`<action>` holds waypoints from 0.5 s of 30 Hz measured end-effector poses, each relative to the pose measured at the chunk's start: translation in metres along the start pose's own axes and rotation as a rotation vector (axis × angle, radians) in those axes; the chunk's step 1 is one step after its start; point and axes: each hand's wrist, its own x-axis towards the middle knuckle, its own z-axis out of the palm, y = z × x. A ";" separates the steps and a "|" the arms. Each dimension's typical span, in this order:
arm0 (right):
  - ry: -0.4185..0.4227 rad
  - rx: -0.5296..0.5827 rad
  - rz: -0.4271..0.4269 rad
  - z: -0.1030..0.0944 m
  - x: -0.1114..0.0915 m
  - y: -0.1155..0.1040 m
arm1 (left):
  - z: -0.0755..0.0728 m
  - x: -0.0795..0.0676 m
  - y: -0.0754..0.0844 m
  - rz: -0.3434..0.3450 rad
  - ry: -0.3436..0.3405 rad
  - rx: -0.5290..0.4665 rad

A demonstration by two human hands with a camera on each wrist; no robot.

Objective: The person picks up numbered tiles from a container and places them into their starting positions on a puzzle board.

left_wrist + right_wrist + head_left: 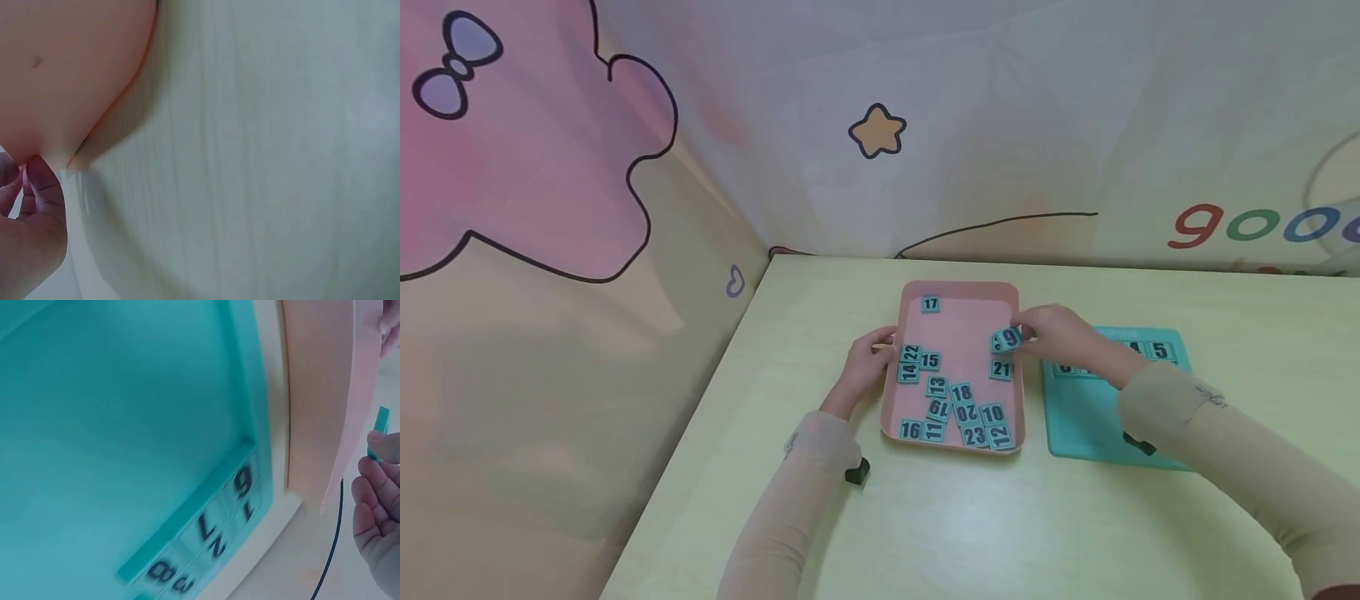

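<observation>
In the head view, my right hand (1058, 335) pinches a teal number tile marked 9 (1011, 337) over the right rim of a pink tray (958, 290). Another tile lies partly hidden beneath it. The right wrist view shows the held tile (383, 417) edge-on between thumb and fingers. With my left hand (865, 364) I grip the tray's left edge; thumb and fingers meet at its rim in the left wrist view. Several loose number tiles lie in the tray, among them 17 (930, 304), 21 (1001, 369) and 16 (911, 430), some turned sideways or upside down.
Right of the tray lies a teal board (1086, 421), partly covered by my right forearm. Number tiles fill its upper rows, with 6, 7 and 8 (161, 571) readable up close. A printed cloth wall (1000, 125) borders the pale table (940, 533) behind and left.
</observation>
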 end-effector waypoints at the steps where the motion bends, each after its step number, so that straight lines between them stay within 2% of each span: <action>1: 0.004 0.001 0.005 -0.003 -0.004 0.003 | 0.000 0.000 0.000 -0.001 0.000 0.000; 7: 0.011 -0.014 0.045 -0.020 -0.030 0.025 | 0.000 0.000 0.001 -0.023 0.000 0.001; 15: 0.043 -0.019 0.137 -0.026 -0.062 0.062 | 0.002 0.000 0.001 -0.031 0.004 0.009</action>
